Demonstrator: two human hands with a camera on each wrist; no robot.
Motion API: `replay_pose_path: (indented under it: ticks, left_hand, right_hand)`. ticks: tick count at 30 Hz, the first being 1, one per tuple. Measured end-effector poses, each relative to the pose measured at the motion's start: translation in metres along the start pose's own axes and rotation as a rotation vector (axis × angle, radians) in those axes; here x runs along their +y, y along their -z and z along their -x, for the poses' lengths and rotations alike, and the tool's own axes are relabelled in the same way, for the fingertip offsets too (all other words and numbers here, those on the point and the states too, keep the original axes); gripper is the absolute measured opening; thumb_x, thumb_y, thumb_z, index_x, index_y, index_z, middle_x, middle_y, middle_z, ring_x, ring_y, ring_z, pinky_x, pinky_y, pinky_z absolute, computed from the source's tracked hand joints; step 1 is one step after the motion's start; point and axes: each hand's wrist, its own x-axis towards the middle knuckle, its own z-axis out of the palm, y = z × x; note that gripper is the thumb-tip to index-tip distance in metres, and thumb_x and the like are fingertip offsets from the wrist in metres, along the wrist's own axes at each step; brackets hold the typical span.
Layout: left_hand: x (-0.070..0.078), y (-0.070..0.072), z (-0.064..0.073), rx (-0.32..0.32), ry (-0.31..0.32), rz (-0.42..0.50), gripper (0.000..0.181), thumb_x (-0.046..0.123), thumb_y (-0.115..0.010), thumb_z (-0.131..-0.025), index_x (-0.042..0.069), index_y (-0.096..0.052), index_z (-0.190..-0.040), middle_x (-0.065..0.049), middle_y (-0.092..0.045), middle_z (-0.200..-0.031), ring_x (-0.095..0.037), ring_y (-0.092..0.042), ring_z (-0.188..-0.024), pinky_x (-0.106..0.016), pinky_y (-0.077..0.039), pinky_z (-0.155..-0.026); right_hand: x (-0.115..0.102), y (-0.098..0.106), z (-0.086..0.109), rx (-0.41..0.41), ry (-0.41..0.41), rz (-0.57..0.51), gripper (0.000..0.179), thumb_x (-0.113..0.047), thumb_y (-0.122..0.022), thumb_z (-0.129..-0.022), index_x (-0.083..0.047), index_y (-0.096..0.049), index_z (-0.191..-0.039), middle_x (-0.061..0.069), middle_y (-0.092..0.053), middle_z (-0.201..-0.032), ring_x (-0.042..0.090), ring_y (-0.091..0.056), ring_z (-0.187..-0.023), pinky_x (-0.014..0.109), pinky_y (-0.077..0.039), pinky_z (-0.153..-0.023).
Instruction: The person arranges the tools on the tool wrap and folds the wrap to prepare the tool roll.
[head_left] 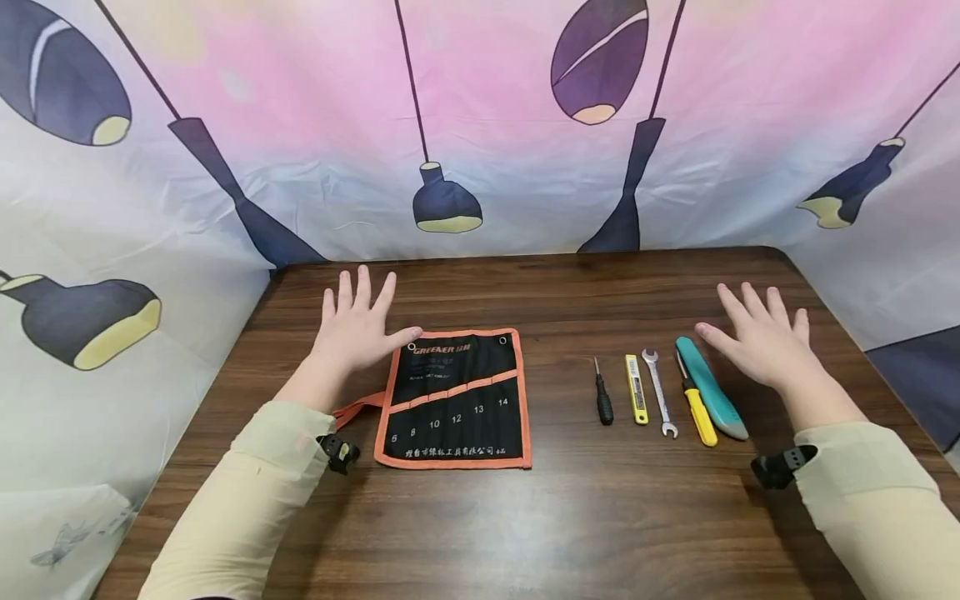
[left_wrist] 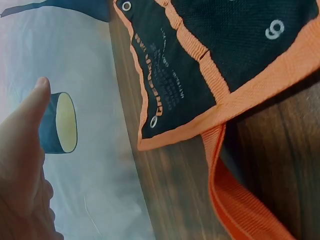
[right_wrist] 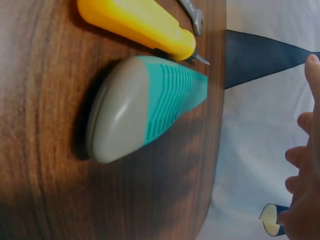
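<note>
My left hand (head_left: pixel 355 329), fingers spread and straight, hovers by the upper left corner of a black tool pouch (head_left: pixel 450 392) with orange trim. Its thumb overlaps the corner; I cannot tell if it touches. The pouch lies flat, with numbered pockets and an orange strap (left_wrist: pixel 220 175) at its left side. My right hand (head_left: pixel 765 337) is spread above the table, holding nothing. Nearest to it is a teal and grey tool (right_wrist: pixel 145 110) with a ribbed grip. Beside that lies a yellow-handled tool (head_left: pixel 699 412) with a thin pointed metal tip.
Left of those tools lie an open-end wrench (head_left: pixel 659 392), a narrow yellow labelled item (head_left: pixel 636 392) and a small black screwdriver (head_left: pixel 603 400). All rest on a dark wooden table (head_left: pixel 585 517). A printed cloth (head_left: pixel 510 125) hangs behind the table's far edge.
</note>
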Motion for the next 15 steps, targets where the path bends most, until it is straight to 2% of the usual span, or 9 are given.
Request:
replay_pose_path:
  ticks: [8, 15]
  left_hand:
    - [-0.002, -0.0042, 0.005, 0.004, 0.009, 0.018, 0.1, 0.079, -0.035, -0.08, 0.02, 0.0, -0.152, -0.023, 0.009, -0.153, -0.043, 0.017, -0.136, -0.06, 0.005, -0.105]
    - [0.0018, -0.0097, 0.0104, -0.019, -0.01, 0.017, 0.103, 0.08, -0.037, -0.078, 0.02, 0.003, -0.152, -0.021, 0.015, -0.152, -0.042, 0.019, -0.136, -0.06, 0.003, -0.105]
  right_hand:
    - [0.0011, -0.0033, 0.0021, -0.027, 0.0, -0.003, 0.084, -0.064, -0.029, -0.092, -0.009, -0.003, -0.151, 0.032, -0.003, -0.149, 0.052, 0.013, -0.133, 0.071, 0.01, -0.093]
    - [0.006, -0.0086, 0.0092, -0.051, 0.011, -0.01, 0.084, -0.062, -0.03, -0.094, -0.006, -0.004, -0.15, 0.034, -0.008, -0.147, 0.055, 0.005, -0.132, 0.073, 0.004, -0.093]
